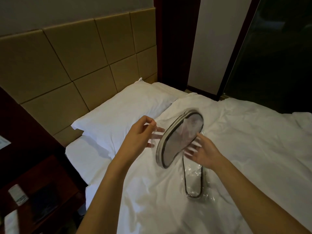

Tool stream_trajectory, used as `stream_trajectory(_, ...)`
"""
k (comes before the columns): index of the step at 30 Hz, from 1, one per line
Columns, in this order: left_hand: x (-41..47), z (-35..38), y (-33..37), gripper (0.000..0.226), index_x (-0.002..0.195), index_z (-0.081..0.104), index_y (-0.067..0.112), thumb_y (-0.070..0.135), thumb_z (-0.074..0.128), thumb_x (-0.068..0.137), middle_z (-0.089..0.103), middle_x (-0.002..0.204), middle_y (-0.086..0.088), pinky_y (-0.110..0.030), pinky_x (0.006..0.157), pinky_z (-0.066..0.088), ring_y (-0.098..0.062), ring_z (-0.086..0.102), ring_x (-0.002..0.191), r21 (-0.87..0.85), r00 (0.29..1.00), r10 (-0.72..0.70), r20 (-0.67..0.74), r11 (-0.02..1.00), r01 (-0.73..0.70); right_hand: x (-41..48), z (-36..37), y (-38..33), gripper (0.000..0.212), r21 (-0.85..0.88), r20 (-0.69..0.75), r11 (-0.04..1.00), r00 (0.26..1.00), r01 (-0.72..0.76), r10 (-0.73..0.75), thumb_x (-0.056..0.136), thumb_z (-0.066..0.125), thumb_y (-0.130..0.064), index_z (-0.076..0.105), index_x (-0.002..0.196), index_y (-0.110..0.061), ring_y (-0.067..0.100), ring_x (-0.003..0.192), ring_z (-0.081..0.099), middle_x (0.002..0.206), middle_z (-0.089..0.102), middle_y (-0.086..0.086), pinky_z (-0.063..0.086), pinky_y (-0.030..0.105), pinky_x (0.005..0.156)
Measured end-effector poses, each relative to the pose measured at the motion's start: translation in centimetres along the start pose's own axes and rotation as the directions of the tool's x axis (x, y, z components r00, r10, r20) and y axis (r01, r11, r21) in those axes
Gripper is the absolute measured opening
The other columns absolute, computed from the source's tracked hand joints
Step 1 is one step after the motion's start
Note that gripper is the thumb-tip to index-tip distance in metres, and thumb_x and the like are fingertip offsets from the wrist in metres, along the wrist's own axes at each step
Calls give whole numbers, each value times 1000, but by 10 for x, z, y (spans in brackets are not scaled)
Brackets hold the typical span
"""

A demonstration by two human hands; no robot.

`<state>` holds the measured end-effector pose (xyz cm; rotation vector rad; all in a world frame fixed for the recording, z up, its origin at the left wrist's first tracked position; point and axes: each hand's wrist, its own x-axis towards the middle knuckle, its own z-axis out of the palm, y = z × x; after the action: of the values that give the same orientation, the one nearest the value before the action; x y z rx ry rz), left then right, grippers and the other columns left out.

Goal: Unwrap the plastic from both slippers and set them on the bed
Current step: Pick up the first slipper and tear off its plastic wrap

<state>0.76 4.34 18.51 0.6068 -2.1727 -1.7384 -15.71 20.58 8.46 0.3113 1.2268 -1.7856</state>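
Two slippers: the raised slipper (179, 137) is tilting, blurred, between both hands; the wrapped slipper (194, 184) is lying on the white bed (253, 149). Left hand (140, 134) is pinching clear plastic (157, 135), right hand (205, 155) spreading wide. A pillow (118, 115) is lying below the padded headboard (67, 65).

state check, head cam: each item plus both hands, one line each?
raised slipper: off the bed, tilted, sole toward camera, motion-blurred
plastic: pinched at one end, stretched out from raised slipper
second slipper: flat on bed, wrapped
left hand: pinches plastic
right hand: fingers straight, against raised slipper
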Motion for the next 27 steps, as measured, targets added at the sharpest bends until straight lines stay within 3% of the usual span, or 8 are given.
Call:
stream_trajectory(3, 0, 4, -4, 19, 94, 51, 18, 33, 41, 99, 73, 96, 4, -37, 72, 57, -10, 71, 84, 131, 998, 56, -28, 990, -52, -3, 2, 11, 62, -158, -94, 981, 990, -115, 101, 87, 64, -43, 41, 132, -7, 34, 93, 59, 106, 49, 13, 53, 47, 79)
stream_trajectory(5, 1, 7, -9, 15, 92, 50, 25, 35, 40, 99, 72, 97, 4, -39, 75, 58, -13, 69, 84, 281, 993, 114, -24, 954, -102, -11, 11, 16, 71, -187, -6, 969, 987, -160, 162, 83, 66, -49, 41, 134, -7, 36, 92, 66, 114, 55, 13, 57, 45, 70)
stream_trajectory(11, -5, 20, -17, 12, 95, 49, 39, 33, 39, 99, 66, 85, 14, -13, 59, 46, 1, 62, 73, 499, 979, 147, 143, 843, -200, -30, 46, 24, 89, -201, 335, 944, 887, -262, 318, 70, 66, -71, 56, 128, -4, 38, 94, 69, 107, 69, 17, 55, 49, 81)
stream_trajectory(16, -9, 30, -16, 11, 91, 62, 37, 42, 53, 91, 69, 86, 11, -40, 76, 54, -7, 63, 77, 499, 965, 54, 256, 848, -180, -33, 60, 23, 60, -206, 305, 969, 932, -136, 196, 74, 66, -66, 68, 100, -12, 22, 74, 66, 86, 67, 6, 55, 35, 67)
stream_trajectory(19, -9, 30, -15, 20, 90, 65, 40, 55, 52, 85, 69, 85, 14, -32, 71, 51, -3, 62, 76, 449, 980, 12, 197, 887, -102, -33, 65, 23, 26, -166, 297, 986, 952, -21, 70, 85, 65, -32, 65, 98, -9, 22, 75, 65, 91, 64, 9, 54, 35, 68)
stream_trajectory(21, -8, 25, -16, 22, 96, 64, 38, 53, 51, 87, 68, 96, 15, -26, 73, 49, 0, 62, 84, 409, 997, 37, 60, 911, -58, -34, 67, 21, 26, -74, 308, 996, 951, 47, -22, 88, 58, -14, 62, 113, -4, 28, 73, 67, 105, 65, 16, 56, 36, 63)
stream_trajectory(24, -4, 12, -20, 24, 113, 58, 28, 38, 53, 92, 55, 124, 4, -25, 85, 43, -7, 54, 103, 438, 995, 18, -101, 899, 29, -33, 64, 17, 28, -37, 280, 989, 952, 141, -125, 88, 57, -8, 61, 115, -16, 32, 73, 64, 104, 66, 9, 54, 39, 67)
stream_trajectory(27, -3, 0, -25, 43, 132, 48, 18, 34, 54, 93, 49, 136, -8, -30, 89, 41, -20, 53, 113, 463, 975, -205, -89, 858, 223, -30, 58, 14, 27, -48, 246, 978, 951, 205, -187, 87, 60, -10, 65, 108, -26, 26, 71, 64, 96, 69, 0, 53, 36, 65)
